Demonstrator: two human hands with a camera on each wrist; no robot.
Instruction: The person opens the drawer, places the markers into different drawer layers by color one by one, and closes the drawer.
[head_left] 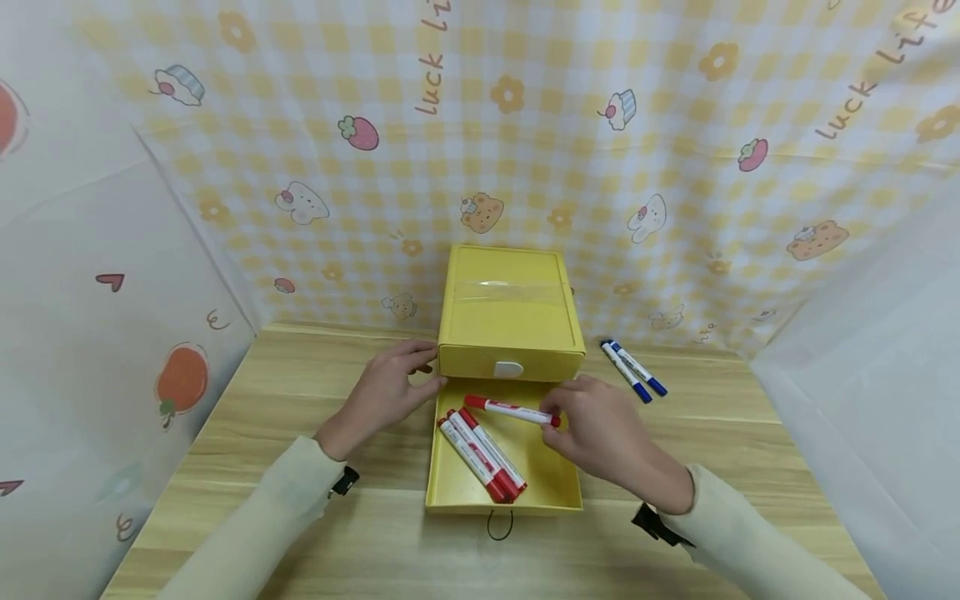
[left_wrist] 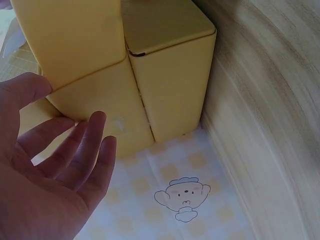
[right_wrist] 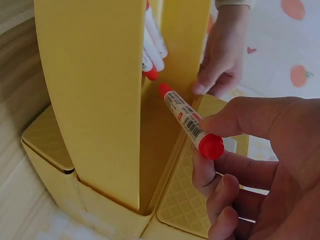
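Now pinching marker [head_left: 510,410] by its right end with right hand [head_left: 600,429], over drawer [head_left: 551,479], aimed left, aslant to other markers [head_left: 480,454] lying inside; touching box [head_left: 517,325] with relaxed left hand [head_left: 384,392].

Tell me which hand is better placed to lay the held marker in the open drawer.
Likely the right hand: it pinches the marker over the drawer, while the left hand is at the box's left side, holding no marker.
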